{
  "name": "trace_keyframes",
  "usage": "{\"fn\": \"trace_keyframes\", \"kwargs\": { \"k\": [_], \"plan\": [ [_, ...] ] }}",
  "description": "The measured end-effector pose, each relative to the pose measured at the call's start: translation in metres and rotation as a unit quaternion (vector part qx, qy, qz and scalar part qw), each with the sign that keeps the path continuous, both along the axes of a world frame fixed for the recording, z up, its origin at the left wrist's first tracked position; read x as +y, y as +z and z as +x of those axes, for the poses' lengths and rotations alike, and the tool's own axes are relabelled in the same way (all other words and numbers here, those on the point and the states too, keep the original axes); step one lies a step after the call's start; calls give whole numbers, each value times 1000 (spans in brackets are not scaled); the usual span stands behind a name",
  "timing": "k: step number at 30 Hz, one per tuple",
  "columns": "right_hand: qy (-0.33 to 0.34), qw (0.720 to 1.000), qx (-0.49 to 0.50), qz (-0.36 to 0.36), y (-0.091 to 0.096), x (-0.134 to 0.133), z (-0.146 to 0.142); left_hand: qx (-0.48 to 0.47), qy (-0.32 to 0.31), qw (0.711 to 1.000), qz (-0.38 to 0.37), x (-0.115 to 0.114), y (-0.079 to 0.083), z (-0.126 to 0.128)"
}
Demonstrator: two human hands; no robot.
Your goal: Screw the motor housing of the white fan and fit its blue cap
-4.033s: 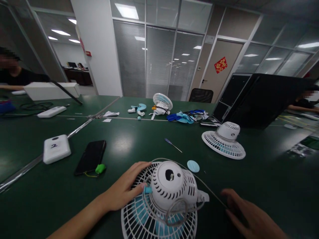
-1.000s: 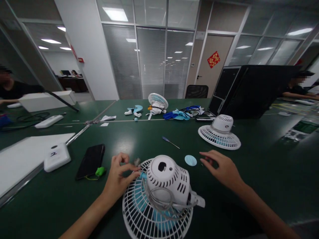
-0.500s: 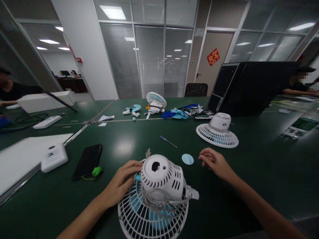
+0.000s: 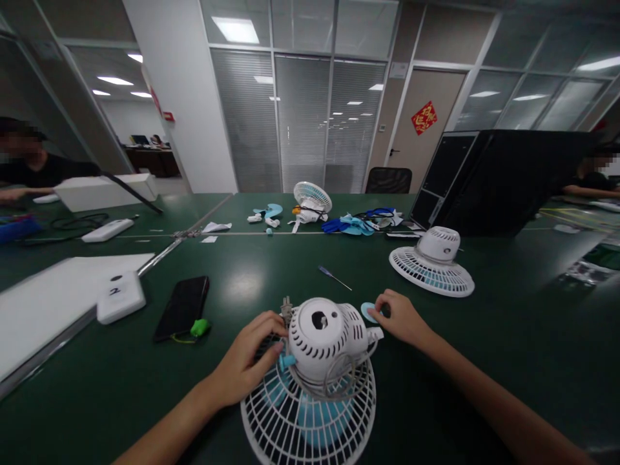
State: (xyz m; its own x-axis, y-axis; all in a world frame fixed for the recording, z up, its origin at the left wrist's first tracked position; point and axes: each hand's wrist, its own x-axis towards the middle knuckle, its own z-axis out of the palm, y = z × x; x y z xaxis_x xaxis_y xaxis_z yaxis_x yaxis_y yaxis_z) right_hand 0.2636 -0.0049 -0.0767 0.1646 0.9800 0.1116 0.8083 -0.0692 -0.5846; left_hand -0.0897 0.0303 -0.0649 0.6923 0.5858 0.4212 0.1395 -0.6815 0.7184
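Note:
A white desk fan lies face down on the green table, its motor housing up and a grey cord looped round it. My left hand rests curled on the fan's left side, fingers against the grille and the housing, beside a plug. My right hand sits just right of the housing with its fingertips pinched on a small light-blue disc lying on the table.
A second face-down fan stands at the right, a small screwdriver in the middle. A black phone, a white box marked 2 and a white board lie at the left. Fan parts and a black case are farther back. People sit at both sides.
My right hand has moved left onto the light-blue disc and closed on it. My left hand stays on the fan's left side.

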Motion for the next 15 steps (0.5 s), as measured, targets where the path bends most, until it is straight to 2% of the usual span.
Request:
{"fn": "trace_keyframes", "kwargs": {
  "k": [4,8,11,15],
  "plan": [
    [-6,999,12,-36,8,9,17,-12,20,998,-61,3,1,1],
    [23,998,58,-23,28,25,18,-33,65,993,-96,14,3,8],
    [68,994,84,14,43,43,-9,-50,85,985,-139,29,1,20],
    [154,979,119,57,52,67,-69,-70,97,973,-198,47,-3,43]
  ]
}}
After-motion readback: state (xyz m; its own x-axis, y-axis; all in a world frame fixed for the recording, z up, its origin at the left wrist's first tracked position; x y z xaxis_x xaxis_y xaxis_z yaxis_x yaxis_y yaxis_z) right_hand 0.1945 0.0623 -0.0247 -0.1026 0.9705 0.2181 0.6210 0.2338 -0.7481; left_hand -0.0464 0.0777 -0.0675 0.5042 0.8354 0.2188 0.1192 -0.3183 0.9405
